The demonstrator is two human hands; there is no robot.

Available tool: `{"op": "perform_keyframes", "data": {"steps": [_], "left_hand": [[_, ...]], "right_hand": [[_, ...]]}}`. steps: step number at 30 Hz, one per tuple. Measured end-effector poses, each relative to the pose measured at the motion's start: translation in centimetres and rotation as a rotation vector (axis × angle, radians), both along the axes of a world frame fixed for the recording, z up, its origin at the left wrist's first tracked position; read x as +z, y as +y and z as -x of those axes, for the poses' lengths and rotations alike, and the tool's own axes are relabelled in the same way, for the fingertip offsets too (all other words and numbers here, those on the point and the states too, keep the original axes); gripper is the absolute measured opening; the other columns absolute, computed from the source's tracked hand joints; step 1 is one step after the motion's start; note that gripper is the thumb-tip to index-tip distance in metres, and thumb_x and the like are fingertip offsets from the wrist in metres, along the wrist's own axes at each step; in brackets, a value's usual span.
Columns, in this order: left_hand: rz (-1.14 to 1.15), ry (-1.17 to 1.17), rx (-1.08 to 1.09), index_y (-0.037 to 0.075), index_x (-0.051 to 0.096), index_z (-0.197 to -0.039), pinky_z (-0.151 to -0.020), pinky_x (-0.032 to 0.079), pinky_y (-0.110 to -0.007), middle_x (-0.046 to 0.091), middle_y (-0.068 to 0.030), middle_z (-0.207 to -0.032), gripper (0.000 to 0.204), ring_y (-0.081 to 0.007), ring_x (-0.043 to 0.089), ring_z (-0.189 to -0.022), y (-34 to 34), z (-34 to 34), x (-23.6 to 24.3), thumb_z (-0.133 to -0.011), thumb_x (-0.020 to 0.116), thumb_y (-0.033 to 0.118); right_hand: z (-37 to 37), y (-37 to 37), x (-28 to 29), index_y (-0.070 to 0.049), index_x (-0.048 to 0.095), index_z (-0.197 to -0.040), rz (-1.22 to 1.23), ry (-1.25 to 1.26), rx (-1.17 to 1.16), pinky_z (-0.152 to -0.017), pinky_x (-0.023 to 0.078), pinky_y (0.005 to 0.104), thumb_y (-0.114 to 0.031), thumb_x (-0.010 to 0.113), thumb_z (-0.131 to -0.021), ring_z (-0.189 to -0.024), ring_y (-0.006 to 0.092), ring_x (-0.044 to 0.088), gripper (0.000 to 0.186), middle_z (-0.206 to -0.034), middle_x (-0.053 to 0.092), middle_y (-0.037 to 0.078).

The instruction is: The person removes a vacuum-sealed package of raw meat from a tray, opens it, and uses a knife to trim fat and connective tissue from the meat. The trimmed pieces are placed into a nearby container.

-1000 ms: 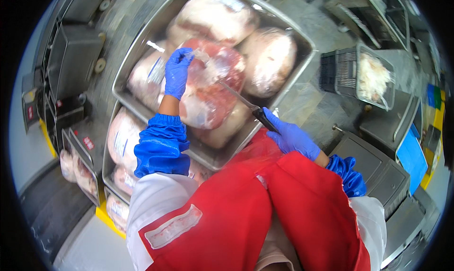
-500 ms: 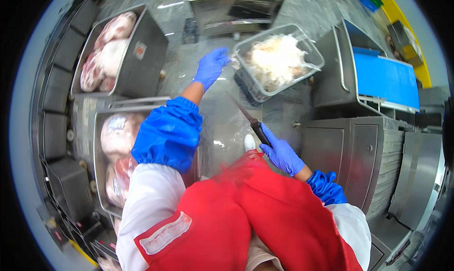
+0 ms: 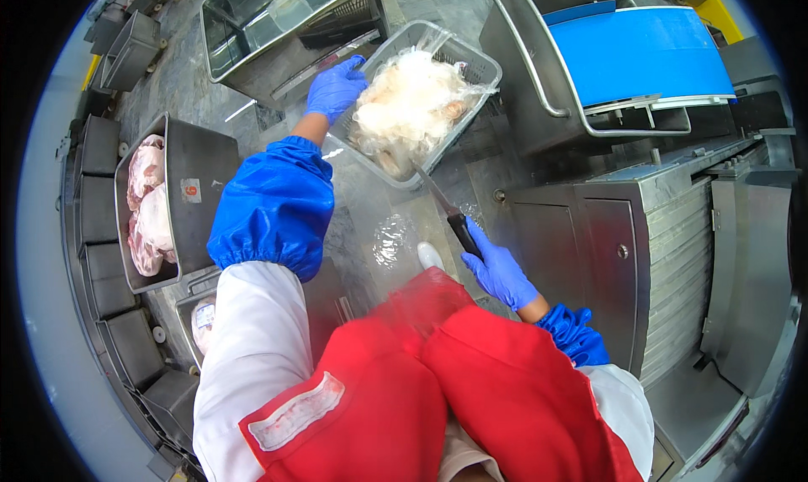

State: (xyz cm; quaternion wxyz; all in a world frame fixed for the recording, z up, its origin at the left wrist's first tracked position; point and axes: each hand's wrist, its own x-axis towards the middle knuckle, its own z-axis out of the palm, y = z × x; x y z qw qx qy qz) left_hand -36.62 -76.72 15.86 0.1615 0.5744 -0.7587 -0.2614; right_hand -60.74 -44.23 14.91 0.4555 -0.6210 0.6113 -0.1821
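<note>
My left hand point(image 3: 335, 88), in a blue glove, reaches out and rests its fingers on the near-left rim of a clear plastic crate point(image 3: 468, 61). The crate holds pale meat scraps in a clear bag point(image 3: 410, 103). Close to my red apron, my right hand point(image 3: 498, 272), also gloved blue, grips the black handle of a knife point(image 3: 450, 213). Its blade points up toward the crate's near edge.
A steel tray point(image 3: 198, 166) with wrapped pink meat cuts point(image 3: 147, 204) sits at the left. A blue conveyor belt point(image 3: 640, 53) with steel rails runs at the upper right. Steel machine housing point(image 3: 640, 255) stands to the right. Another steel bin point(image 3: 278, 19) is behind the crate.
My view has swung from the tray of wrapped meat to the crate. My left hand left the wrapped cut and reached to the crate's rim. The right hand kept the knife.
</note>
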Motion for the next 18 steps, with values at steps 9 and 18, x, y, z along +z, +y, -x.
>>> {"op": "perform_keyframes", "data": {"steps": [9, 18], "left_hand": [[-0.707, 1.600, 0.470, 0.003, 0.051, -0.109, -0.084, 0.045, -0.035, 0.058, -0.0103, -0.103, 0.031, -0.0220, 0.056, -0.096, 20.5, -6.7, -1.5, -0.086, 0.052, 0.023], [0.129, 1.825, 1.393, -0.004, 0.049, -0.105, -0.082, 0.047, -0.035, 0.058, -0.0115, -0.094, 0.025, -0.0237, 0.059, -0.087, 41.9, -25.2, 1.5, -0.082, 0.054, 0.005]], "right_hand": [[-9.9, -6.1, 3.3, -0.011, 0.015, -0.139, -0.519, -0.768, -0.030, -0.044, 0.040, 0.0232, -0.013, 0.048, -0.088, -0.050, 0.0108, 0.050, 0.061, -0.075, 0.058, 0.007], [-28.5, -2.1, 5.3, -0.012, 0.025, -0.137, -0.744, -0.354, 0.934, -0.051, 0.043, 0.0226, -0.015, 0.053, -0.085, -0.056, 0.0087, 0.051, 0.059, -0.077, 0.057, 0.006]]}}
